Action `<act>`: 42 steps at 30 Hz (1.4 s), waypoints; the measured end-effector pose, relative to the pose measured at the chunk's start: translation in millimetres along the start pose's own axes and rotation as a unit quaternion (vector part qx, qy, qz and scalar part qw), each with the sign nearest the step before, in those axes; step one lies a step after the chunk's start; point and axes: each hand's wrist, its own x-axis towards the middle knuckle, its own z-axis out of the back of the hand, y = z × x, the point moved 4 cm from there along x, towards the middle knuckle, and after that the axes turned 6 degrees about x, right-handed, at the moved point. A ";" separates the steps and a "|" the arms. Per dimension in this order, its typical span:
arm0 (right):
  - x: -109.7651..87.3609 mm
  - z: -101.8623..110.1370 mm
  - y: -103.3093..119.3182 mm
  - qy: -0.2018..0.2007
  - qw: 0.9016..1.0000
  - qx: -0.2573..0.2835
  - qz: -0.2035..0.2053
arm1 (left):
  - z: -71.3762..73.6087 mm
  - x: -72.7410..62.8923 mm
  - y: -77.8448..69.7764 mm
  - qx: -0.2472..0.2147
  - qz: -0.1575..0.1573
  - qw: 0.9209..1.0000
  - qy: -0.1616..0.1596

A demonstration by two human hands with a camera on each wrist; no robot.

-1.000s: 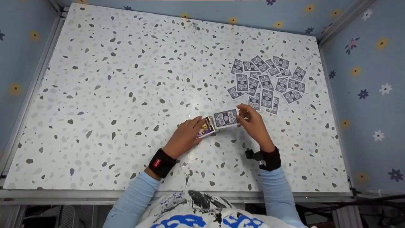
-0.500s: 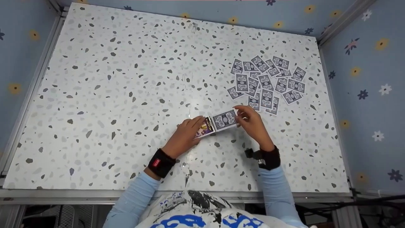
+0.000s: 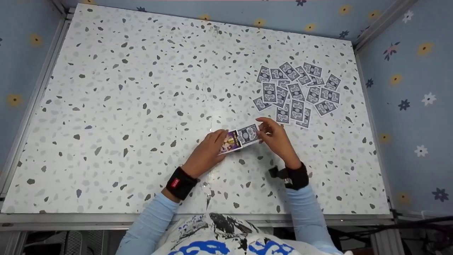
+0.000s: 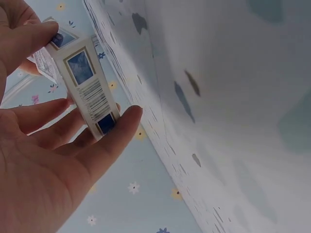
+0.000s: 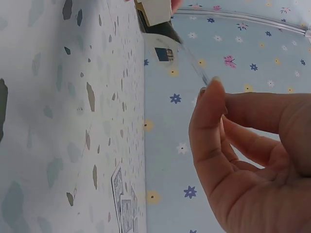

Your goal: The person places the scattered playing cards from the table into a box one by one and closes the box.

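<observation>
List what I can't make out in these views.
Box: head view, partly covered by left hand; right wrist view, cut off by top edge.
Scattered cards: head view, faces hidden, turned down.
Card in right hand: head view, inner end hidden by box.
Barcode digits: left wrist view, too small.

My left grip (image 3: 207, 150) holds the box (image 3: 230, 141), its picture face up in purple and yellow, a barcode and blue panels on a white narrow side. My right grip (image 3: 271, 136) pinches the card (image 3: 248, 134) by its outer end, its dark patterned back up. The card's other end meets the box's open end; both slant away from me toward the right.
</observation>
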 end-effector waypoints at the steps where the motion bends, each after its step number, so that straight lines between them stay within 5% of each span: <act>1: 0.6 -1.4 -1.7 0.002 1.000 0.007 -0.005 | 0.2 0.0 0.3 0.000 0.001 1.000 -0.001; 5: 2.7 -6.6 -5.8 0.006 1.000 0.005 -0.013 | 0.3 -0.1 1.3 -0.001 0.001 1.000 -0.004; 14: 11.4 -9.0 -30.3 -0.006 0.996 -0.090 0.024 | 0.5 -0.3 3.5 0.004 0.013 1.000 -0.008; 21: 13.2 -10.0 -31.1 -0.008 0.997 -0.073 0.025 | -0.3 -0.9 3.5 0.005 0.009 1.000 -0.009; 26: 12.1 -13.2 -34.0 0.012 0.999 -0.048 0.016 | -1.0 -0.7 1.5 0.010 0.003 1.000 -0.014; 36: 6.1 -22.0 -30.8 0.048 0.990 -0.114 0.059 | -2.3 4.5 -3.1 0.022 -0.019 0.999 -0.026; 42: 2.4 -29.0 -28.5 0.142 0.976 -0.147 0.070 | -0.6 3.5 2.7 0.017 -0.003 1.000 -0.024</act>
